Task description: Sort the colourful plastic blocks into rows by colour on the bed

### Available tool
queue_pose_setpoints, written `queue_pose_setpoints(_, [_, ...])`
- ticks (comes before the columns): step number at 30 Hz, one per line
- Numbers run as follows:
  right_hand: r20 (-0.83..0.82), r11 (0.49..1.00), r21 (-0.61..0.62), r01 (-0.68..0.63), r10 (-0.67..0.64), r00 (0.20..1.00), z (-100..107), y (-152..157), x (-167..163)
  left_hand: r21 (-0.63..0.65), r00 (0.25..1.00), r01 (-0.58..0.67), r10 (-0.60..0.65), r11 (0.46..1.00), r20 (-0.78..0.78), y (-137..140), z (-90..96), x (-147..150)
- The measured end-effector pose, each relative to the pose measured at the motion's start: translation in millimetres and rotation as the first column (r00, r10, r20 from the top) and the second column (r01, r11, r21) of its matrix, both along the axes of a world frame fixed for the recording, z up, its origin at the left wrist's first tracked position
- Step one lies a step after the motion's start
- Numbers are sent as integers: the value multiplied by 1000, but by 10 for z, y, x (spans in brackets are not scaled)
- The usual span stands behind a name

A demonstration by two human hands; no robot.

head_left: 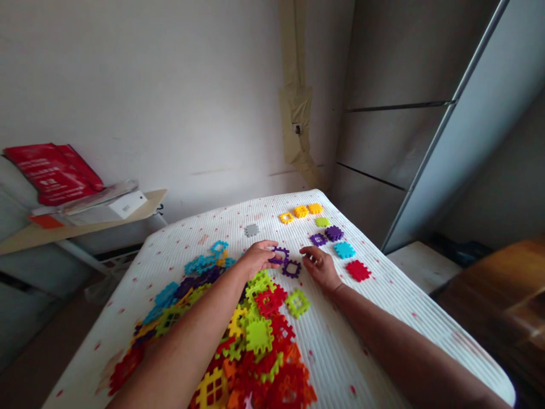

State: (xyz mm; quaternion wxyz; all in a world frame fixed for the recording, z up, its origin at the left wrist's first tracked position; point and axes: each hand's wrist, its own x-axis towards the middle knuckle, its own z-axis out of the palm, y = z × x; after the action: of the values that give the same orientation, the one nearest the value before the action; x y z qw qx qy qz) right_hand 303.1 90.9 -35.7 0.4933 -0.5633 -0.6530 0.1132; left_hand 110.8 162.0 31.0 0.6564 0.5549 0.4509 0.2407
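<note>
My left hand (259, 257) pinches a purple open-frame building tile (280, 255) by its left side, just above the table. A second purple frame tile (292, 268) lies right below it; whether the two touch I cannot tell. To the right, my right hand (320, 266) hovers with loosely bent fingers apart and nothing visible between them. Under and beside my left forearm spreads a heap of notched plastic tiles (259, 335) in green, red, yellow, orange, blue and purple. A green frame tile (297, 303) sits at the heap's right edge.
Small sorted tiles line the table's right side: yellow (301, 211), green (322, 222), dark purple (334, 233), blue (344, 250) and red (358, 271). A grey tile (251, 230) lies farther back. A shelf (159, 200) with red packages (51, 173) stands at left, a cabinet (392, 136) at right.
</note>
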Motion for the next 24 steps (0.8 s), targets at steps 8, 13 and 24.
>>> queue_pose_setpoints(8, [65, 999, -53, 6, -3, 998, 38, -1, -1, 165, 968, -12, 53, 986, -244, -56, -30, 131])
queue_pose_setpoints(13, [61, 995, -94, 16, -11, 998, 19, 19, -10, 324, 942, 35, 77, 945, -327, -23, -80, 127])
queue_pose_setpoints(24, [29, 992, -86, 93, -91, 995, -2, 36, 33, 724, 898, 288, 86, 627, -432, -139, -120, 147])
